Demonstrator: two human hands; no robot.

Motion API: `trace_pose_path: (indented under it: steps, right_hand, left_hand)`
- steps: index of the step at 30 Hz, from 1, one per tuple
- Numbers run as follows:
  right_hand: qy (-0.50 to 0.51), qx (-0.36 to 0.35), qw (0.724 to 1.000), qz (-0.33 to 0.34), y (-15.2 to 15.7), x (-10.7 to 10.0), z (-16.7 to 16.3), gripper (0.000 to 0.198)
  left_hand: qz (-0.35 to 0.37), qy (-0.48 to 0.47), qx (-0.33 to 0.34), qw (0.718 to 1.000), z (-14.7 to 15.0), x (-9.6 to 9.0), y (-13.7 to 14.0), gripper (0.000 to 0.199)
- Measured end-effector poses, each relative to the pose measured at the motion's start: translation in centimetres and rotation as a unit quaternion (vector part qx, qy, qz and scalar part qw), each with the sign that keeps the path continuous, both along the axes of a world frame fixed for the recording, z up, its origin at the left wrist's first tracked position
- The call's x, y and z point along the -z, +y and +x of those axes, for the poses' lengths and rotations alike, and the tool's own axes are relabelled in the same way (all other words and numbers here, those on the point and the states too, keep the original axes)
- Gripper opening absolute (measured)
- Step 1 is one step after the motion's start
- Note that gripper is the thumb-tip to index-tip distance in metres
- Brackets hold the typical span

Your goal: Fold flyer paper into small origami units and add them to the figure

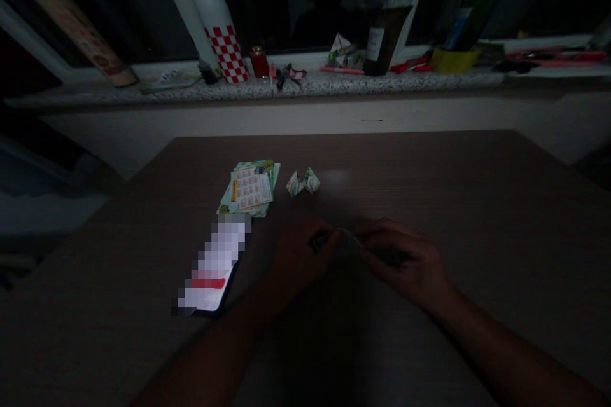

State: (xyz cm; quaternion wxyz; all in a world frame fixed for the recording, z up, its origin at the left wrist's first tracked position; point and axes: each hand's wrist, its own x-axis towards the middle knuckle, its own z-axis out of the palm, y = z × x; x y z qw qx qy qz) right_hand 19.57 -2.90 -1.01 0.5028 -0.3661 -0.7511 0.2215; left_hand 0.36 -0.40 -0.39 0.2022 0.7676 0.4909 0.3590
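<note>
In the dim head view, both hands meet over the table [157,229] around a small piece of paper [350,238]. My left hand [305,248] is closed, pinching the paper's left side. My right hand [405,254] pinches its right side between thumb and fingers. Most of the paper is hidden by the fingers, and its shape is hard to make out in the dark. Beyond my left hand stand two small folded paper pieces [303,182], their tips close together. Left of them lies a loose stack of printed paper slips [251,189].
A phone [214,264] with a lit, blurred-out screen lies left of my left hand. Behind the table, a granite windowsill [315,84] carries a red-and-white checkered bottle [220,28], a dark bag [382,41], a yellow container [454,59] and a tall tube [79,28].
</note>
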Motion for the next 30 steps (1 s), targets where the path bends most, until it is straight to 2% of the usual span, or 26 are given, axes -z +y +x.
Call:
trace_pose_path:
  steps: [5,9,15,21,25,28,30]
  right_hand:
    - [-0.036,-0.027,0.999,0.016,-0.6,0.1,-1.0,0.015]
    - [-0.056,-0.038,0.998,0.000,-0.6,0.3,-1.1,0.014]
    - [0.010,-0.015,0.999,-0.035,-0.3,0.4,-1.0,0.013]
    - [0.100,0.033,0.991,-0.087,-0.1,1.1,-0.9,0.014]
    - [0.139,0.043,0.983,-0.116,-0.1,1.5,-1.1,0.018]
    - [0.158,0.057,0.971,-0.169,-0.2,1.2,-1.1,0.028]
    - [0.172,0.034,0.962,-0.209,-0.2,0.8,-0.9,0.036]
  left_hand:
    - [0.024,0.016,0.017,0.999,0.5,-0.1,-0.5,0.012]
    - [0.007,-0.012,0.025,1.000,0.5,-0.3,-0.6,0.013]
    - [-0.126,-0.121,0.051,0.983,0.3,-0.6,-0.4,0.017]
    - [-0.278,-0.310,0.095,0.904,0.5,0.1,-0.4,0.025]
    - [-0.318,-0.319,0.063,0.890,0.7,0.4,-0.4,0.026]
    - [-0.333,-0.306,0.049,0.890,0.7,0.2,-0.5,0.020]
    - [-0.333,-0.293,0.046,0.895,0.6,-0.1,-0.5,0.017]
